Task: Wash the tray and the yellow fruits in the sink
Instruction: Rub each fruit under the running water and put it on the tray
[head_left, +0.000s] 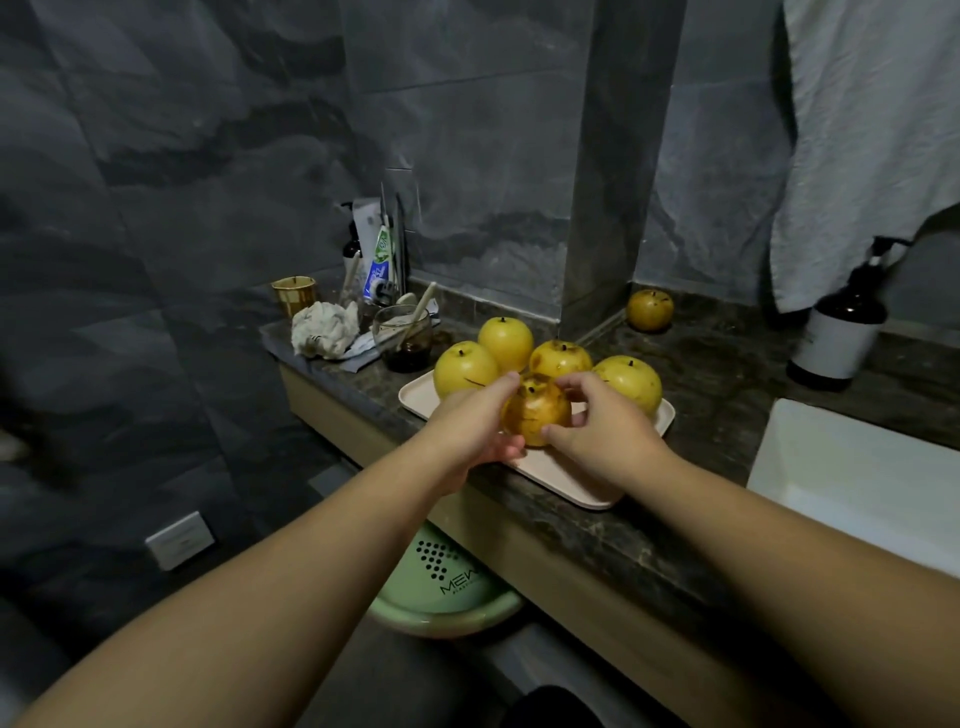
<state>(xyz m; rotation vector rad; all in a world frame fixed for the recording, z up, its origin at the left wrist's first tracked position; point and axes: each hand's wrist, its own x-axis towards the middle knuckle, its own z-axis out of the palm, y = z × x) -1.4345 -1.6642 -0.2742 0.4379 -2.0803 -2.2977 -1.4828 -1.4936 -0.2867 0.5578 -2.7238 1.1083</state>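
Note:
A pale pink tray rests on the dark stone counter. Several yellow fruits stand on its far half, among them a smooth one at the back. Both hands grip a brown-spotted yellow fruit just above the tray's middle: my left hand cups its left side, my right hand holds its right side with the thumb at the bottom. Another yellow fruit sits alone on the counter by the grey pillar. The white sink lies to the right of the tray.
Left of the tray stand a glass cup with a toothbrush, a crumpled cloth, a small gold cup and toothpaste tubes. A dark pump bottle stands behind the sink under a hanging towel. A green basin sits below the counter.

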